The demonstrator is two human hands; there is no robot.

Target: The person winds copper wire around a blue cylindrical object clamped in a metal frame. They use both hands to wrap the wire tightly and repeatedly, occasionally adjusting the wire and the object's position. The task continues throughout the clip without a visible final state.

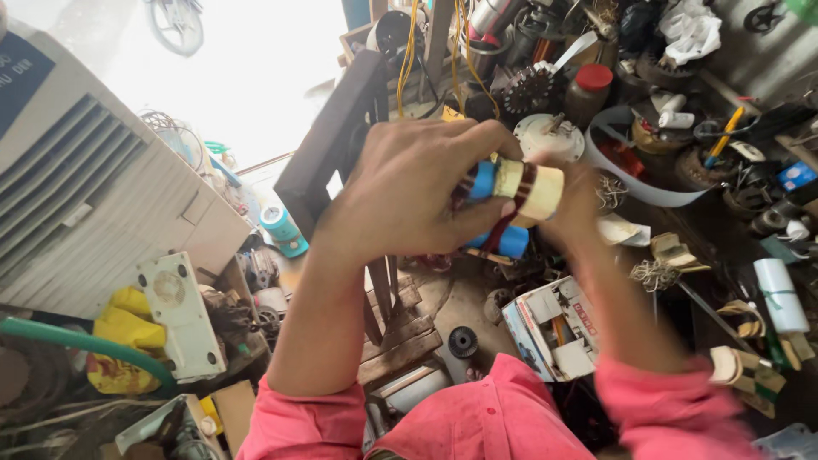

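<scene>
My left hand is closed around a small motor winding with dark red copper coils, cream tape and blue end pieces, held up in front of me. From the other side my right hand grips the same winding; it is blurred and mostly hidden behind the coil. Both sleeves are pink.
A large white air cooler stands at left with a green hose below it. A cluttered bench at right holds a red-lidded jar, a white round motor cover, tape rolls and tools. A wooden stool and a small carton sit below.
</scene>
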